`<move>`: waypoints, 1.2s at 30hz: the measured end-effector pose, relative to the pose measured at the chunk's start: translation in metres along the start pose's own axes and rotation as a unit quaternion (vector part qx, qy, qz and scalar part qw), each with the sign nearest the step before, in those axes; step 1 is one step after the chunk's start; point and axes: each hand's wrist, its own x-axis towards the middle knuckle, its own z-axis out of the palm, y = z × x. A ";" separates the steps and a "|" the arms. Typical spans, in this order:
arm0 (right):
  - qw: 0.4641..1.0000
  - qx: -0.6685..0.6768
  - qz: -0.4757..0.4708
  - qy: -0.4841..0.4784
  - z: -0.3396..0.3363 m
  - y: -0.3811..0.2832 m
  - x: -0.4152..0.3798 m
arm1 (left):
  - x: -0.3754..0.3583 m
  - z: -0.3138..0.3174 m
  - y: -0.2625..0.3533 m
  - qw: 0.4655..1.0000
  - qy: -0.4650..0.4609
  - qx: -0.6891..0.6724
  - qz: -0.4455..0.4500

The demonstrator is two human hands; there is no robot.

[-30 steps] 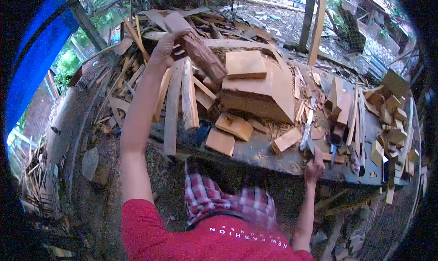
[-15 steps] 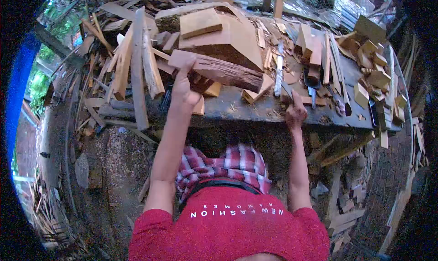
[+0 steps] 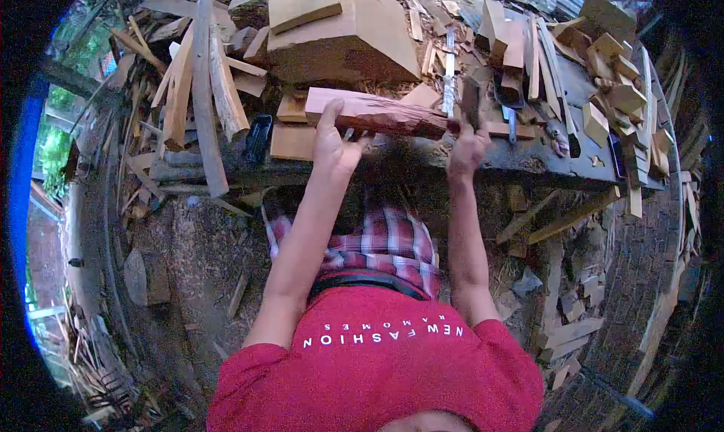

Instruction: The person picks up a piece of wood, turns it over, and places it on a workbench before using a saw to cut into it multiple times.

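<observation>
My left hand (image 3: 335, 147) grips a rough wooden block (image 3: 369, 113) near its left end, the thumb on its smooth upper face. The block lies roughly level over the front of the workbench (image 3: 528, 162), its right part dark and splintered. Closed in my right hand (image 3: 467, 151) is a tool with a dark flat head (image 3: 470, 100), which points up and away from me; motion blurs its outline. That hand is close beside the block's right end. Behind the block sits a large angular timber piece (image 3: 339, 51) with a smaller board (image 3: 304, 6) on top.
Long offcuts (image 3: 202, 92) lean over the bench's left side. A dark tray-like object (image 3: 259, 136) lies near them. Several cut blocks (image 3: 626, 100) are heaped at the right, beside thin strips. A blue-handled tool (image 3: 512, 124) rests right of my right hand. Chips cover the bench.
My left hand has brought the block lower and to the right, levelling it. My right hand has moved left toward the block's end, with the tool now upright.
</observation>
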 end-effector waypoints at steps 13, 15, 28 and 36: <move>0.994 -0.030 0.103 -0.007 0.041 -0.012 0.000 | -0.041 -0.016 0.018 0.973 -0.169 0.110 0.116; 0.996 -0.013 0.078 -0.049 0.042 -0.014 0.002 | -0.033 -0.028 0.028 0.964 -0.145 0.172 0.141; 0.969 0.123 0.153 -0.148 0.087 -0.028 -0.045 | -0.013 -0.055 0.065 0.986 -0.079 0.055 0.138; 0.978 0.010 0.034 -0.207 0.099 -0.028 -0.088 | 0.040 -0.040 0.125 0.939 -0.052 0.120 0.318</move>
